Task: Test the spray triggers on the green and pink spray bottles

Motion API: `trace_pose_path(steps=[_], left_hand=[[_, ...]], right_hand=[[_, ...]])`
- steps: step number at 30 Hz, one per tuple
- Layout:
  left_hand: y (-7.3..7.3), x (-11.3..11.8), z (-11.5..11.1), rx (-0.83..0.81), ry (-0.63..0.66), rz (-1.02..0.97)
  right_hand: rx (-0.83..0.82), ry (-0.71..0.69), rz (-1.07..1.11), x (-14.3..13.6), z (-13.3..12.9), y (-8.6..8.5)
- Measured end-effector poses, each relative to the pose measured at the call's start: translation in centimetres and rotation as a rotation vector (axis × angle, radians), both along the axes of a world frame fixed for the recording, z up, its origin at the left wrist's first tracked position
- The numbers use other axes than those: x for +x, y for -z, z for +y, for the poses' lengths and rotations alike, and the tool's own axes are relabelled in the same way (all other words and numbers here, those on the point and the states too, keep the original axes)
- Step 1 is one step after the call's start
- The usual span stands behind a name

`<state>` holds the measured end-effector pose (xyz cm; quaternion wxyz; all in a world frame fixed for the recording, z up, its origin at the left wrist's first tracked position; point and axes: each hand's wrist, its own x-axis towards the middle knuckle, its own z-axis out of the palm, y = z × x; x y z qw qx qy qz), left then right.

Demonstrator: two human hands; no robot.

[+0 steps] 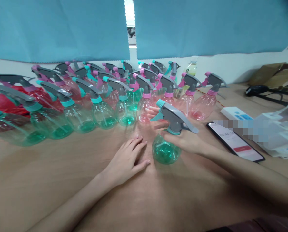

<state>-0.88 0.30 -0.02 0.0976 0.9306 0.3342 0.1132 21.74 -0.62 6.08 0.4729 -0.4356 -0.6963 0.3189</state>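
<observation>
Green spray bottle [166, 152] against right hand [186, 140]

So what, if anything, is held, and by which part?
The right hand is around a round, clear green plastic spray bottle with grey head, just below its teal collar; whether it grips cannot be told. The left hand holds nothing.

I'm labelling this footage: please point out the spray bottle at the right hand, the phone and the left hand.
Spray bottle [166, 152]: head view, on its green lower body.
Phone [234, 141]: head view, on its lit screen.
Left hand [126, 160]: head view, on the back of the hand.
</observation>
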Motion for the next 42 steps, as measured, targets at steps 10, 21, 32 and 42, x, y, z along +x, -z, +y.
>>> trace_pose_path(steps=[10, 21, 32, 42], left_hand=[[0.0, 0.0, 0.0, 0.011, -0.002, -0.015], [0.1, 0.0, 0.0, 0.011, -0.004, -0.005], [0.1, 0.0, 0.2, 0.013, -0.002, -0.011], [0.0, 0.0, 0.3, -0.004, -0.014, 0.005]], right_hand=[[0.092, -0.057, -0.031, -0.1, -0.2, -0.5], [0.108, 0.034, -0.118, 0.0, -0.2, -0.5], [0.074, -0.008, -0.060, -0.4, -0.3, -1.0], [0.109, -0.034, 0.080, -0.6, -0.2, -0.8]])
